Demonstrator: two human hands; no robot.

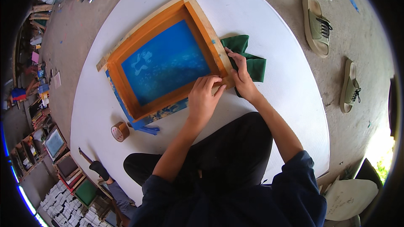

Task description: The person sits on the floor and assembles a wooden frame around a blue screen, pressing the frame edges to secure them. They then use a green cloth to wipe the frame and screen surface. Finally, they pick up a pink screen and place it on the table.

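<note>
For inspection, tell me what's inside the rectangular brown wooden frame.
A blue rectangular panel with pale marks shows; the left hand hides part of the frame's near wall; the panel's underside is hidden.

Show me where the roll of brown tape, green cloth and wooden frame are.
Wooden frame (202,38): head view, on its right-hand inner wall.
Green cloth (255,67): head view, on its right-hand part.
Roll of brown tape (123,130): head view, on its brown outer side.

Two hands, one orange frame and two shoes show.
</note>
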